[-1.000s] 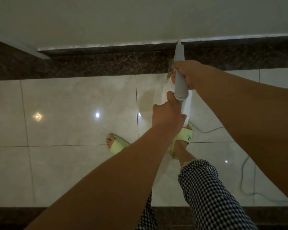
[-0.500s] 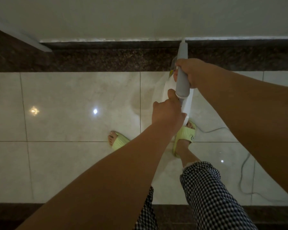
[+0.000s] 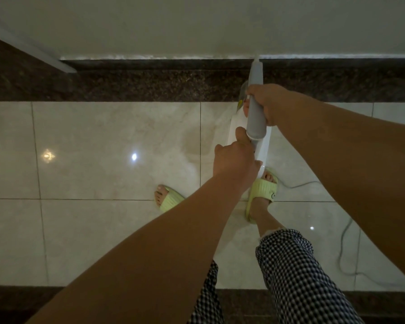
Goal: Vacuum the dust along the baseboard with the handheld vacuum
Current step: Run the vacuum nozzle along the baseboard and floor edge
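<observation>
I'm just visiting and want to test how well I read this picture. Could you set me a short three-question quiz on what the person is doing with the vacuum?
1. True or false: both hands grip the white and grey handheld vacuum.
2. Where does its narrow nozzle tip point? A) at the pale glossy floor tiles B) at the top edge of the dark speckled stone baseboard C) at the green slipper
3. What thin thing trails over the tiles on the person's right?

Key: 1 true: left hand at the rear, right hand further forward. 2 B. 3 the grey power cord.

Bare forearms; black-white checked trousers [image 3: 297, 272]; 2 pale green ribbed slides [image 3: 264, 189].
</observation>
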The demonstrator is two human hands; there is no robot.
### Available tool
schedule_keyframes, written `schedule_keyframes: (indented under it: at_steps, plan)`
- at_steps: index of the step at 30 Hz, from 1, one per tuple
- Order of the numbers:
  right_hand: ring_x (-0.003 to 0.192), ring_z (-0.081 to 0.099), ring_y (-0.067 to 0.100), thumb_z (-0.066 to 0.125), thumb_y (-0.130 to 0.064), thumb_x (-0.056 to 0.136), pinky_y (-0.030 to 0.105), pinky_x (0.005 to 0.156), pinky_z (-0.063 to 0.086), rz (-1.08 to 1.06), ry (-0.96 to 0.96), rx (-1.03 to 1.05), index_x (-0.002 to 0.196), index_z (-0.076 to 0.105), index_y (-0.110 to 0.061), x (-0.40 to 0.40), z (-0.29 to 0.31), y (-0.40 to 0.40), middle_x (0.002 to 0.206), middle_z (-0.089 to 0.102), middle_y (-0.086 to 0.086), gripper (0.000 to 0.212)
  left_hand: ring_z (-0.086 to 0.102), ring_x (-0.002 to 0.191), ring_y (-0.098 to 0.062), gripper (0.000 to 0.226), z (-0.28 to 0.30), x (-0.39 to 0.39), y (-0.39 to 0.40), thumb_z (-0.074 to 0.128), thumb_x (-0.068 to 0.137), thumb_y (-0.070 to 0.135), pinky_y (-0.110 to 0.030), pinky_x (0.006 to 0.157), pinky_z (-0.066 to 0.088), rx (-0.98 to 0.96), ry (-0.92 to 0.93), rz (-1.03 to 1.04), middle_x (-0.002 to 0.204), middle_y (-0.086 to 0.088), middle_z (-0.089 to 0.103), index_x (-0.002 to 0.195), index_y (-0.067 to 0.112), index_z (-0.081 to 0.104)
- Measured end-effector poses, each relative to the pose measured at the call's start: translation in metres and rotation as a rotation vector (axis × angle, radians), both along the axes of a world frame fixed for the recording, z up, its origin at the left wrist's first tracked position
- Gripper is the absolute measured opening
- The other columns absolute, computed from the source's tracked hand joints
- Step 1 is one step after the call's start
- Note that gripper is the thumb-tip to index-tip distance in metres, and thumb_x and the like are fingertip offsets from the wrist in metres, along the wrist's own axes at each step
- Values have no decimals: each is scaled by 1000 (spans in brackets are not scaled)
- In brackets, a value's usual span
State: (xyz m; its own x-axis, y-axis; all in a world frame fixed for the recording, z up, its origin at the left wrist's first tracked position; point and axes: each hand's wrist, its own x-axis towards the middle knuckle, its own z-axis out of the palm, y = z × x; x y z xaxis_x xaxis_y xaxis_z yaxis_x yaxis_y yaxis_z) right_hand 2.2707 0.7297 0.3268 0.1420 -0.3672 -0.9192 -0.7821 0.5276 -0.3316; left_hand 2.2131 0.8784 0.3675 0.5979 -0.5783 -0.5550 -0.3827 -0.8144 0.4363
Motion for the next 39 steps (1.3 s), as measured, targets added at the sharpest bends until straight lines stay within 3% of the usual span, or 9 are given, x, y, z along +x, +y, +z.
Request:
schedule_keyframes:
  at_steps: [6,9,28,39]
  plan:
    - [72,58,14,64,-26,90,30,79,56,-31,-5,16,122,49,-13,4,-3,4,92,61,5,38,65,81,-23,54,1,4,4,65,87,39,-38,83,40,4,10,10,91,2,67,118,14,29]
    - [75,60,16,67,-27,87,35,86,55,-20,3,7,124,50,-14,6,-7,7,94,62,5,43,66,80,-22,53,0,5,7,65,86,39,-37,81,39,-6,2,8,90,2,67,116,14,29]
    - [82,62,17,69,-31,84,36,88,54,16,22,4,124,49,-15,19,-9,28,106,65,6,47,66,83,-23,56,-4,13,29,64,86,40,-39,86,39,0,3,18,94,2,68,119,13,27]
    - [84,60,16,68,-30,87,35,91,53,29,28,10,126,47,-16,27,-7,41,111,63,6,47,65,78,-21,54,-3,21,42,64,86,40,-38,82,40,2,18,25,86,5,63,115,16,26]
